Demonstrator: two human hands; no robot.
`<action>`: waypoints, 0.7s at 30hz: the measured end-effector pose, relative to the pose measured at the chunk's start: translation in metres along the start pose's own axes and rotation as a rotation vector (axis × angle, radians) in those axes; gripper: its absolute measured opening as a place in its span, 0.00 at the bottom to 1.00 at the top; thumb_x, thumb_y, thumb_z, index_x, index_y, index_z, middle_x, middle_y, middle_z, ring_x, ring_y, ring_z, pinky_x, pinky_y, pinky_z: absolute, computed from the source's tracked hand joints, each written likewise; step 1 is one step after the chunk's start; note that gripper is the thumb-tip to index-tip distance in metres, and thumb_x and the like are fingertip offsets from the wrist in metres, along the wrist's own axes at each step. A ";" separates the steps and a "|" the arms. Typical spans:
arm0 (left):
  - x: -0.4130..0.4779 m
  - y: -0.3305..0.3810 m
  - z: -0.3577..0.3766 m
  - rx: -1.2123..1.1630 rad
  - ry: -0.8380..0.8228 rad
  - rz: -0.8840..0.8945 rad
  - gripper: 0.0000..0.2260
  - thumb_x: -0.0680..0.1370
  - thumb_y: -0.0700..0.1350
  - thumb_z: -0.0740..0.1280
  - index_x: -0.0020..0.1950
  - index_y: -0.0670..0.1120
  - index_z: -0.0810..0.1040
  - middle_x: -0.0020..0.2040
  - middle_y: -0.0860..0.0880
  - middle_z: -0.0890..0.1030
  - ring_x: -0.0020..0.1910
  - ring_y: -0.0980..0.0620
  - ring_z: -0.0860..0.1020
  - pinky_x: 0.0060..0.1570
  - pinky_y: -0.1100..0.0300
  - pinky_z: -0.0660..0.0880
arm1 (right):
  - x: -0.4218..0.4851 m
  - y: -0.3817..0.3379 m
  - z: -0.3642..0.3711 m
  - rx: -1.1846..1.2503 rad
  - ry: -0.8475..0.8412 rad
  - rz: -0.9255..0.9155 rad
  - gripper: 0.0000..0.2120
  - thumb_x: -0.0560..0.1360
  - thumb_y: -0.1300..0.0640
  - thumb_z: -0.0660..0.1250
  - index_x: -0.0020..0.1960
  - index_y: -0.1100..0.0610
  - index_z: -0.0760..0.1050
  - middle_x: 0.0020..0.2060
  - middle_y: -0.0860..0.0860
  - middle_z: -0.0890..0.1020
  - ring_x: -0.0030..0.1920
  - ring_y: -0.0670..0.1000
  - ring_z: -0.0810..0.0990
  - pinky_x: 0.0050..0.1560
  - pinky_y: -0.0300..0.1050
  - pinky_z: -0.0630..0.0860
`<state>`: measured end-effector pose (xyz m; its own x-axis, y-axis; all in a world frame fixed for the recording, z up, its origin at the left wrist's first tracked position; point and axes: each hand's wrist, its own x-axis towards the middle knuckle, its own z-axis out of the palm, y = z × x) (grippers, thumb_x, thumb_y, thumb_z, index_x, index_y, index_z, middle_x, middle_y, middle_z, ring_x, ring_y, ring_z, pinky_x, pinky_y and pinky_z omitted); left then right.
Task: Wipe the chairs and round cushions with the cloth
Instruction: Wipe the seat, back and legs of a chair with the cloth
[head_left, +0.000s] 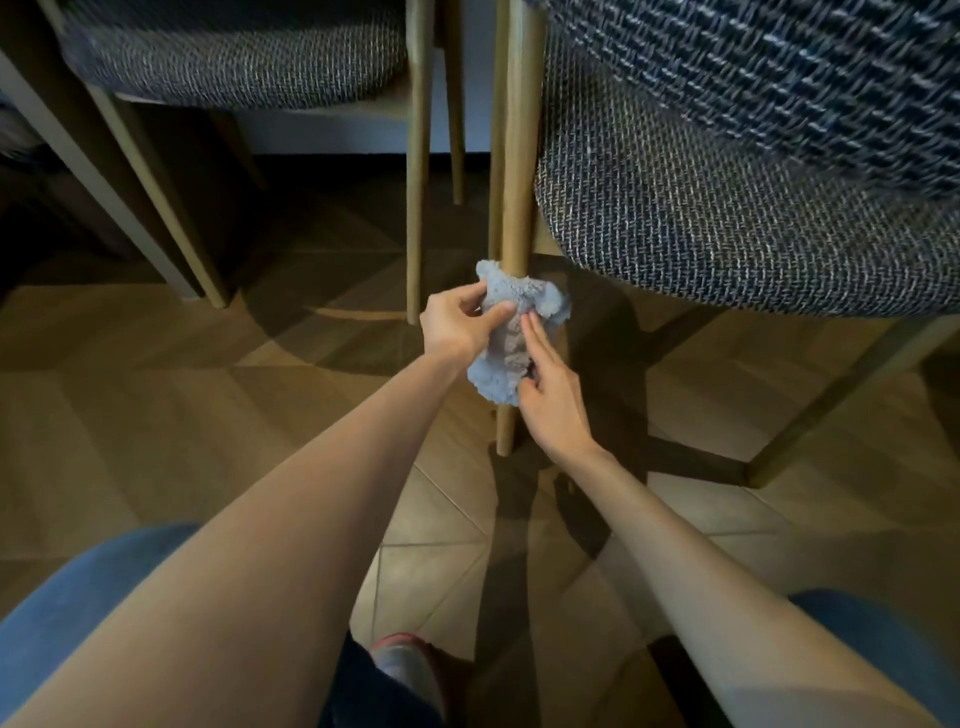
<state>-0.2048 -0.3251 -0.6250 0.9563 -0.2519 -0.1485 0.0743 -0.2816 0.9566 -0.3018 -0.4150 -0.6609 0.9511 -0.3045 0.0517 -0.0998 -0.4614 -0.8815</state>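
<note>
L hand (457, 325) pinches the fluffy light-blue cloth (524, 293) betw. thumb & fingers. R hand (553, 405) lies flat on it, fingers straight, pressing it to the wood, thumb at the lower edge. Cloth is wrapped round the lower part of a wooden chair leg (511, 156), just above the leg's foot. Right of the leg, close by: the round cushion (727, 223), dark woven fabric, w/ an upholstered back above. Second chair (234, 62), same fabric, at upper left. Wood-pattern floor (156, 415) under all; denim knees (67, 597) at both bottom corners.
</note>
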 end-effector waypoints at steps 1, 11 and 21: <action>0.000 -0.008 0.002 -0.010 -0.015 -0.022 0.20 0.73 0.44 0.73 0.65 0.46 0.77 0.59 0.50 0.81 0.57 0.54 0.79 0.59 0.53 0.77 | -0.004 0.005 0.004 0.023 -0.002 0.027 0.31 0.79 0.71 0.56 0.78 0.54 0.54 0.77 0.49 0.60 0.76 0.46 0.57 0.74 0.42 0.56; -0.010 -0.093 0.033 0.040 -0.052 -0.223 0.17 0.75 0.40 0.71 0.63 0.44 0.78 0.57 0.48 0.81 0.55 0.54 0.78 0.57 0.61 0.74 | -0.013 0.059 0.043 0.185 -0.052 0.464 0.23 0.82 0.57 0.58 0.73 0.52 0.53 0.69 0.54 0.65 0.66 0.53 0.69 0.67 0.50 0.70; -0.011 -0.113 0.048 -0.121 -0.047 -0.441 0.18 0.80 0.38 0.64 0.70 0.44 0.72 0.64 0.44 0.77 0.62 0.47 0.76 0.65 0.54 0.72 | -0.010 0.064 0.044 0.333 -0.055 0.635 0.20 0.80 0.63 0.59 0.69 0.55 0.60 0.64 0.55 0.72 0.62 0.53 0.74 0.67 0.54 0.70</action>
<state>-0.2376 -0.3348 -0.7430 0.8119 -0.1750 -0.5569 0.5069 -0.2618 0.8213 -0.3044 -0.4048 -0.7385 0.7532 -0.3829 -0.5348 -0.5528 0.0722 -0.8302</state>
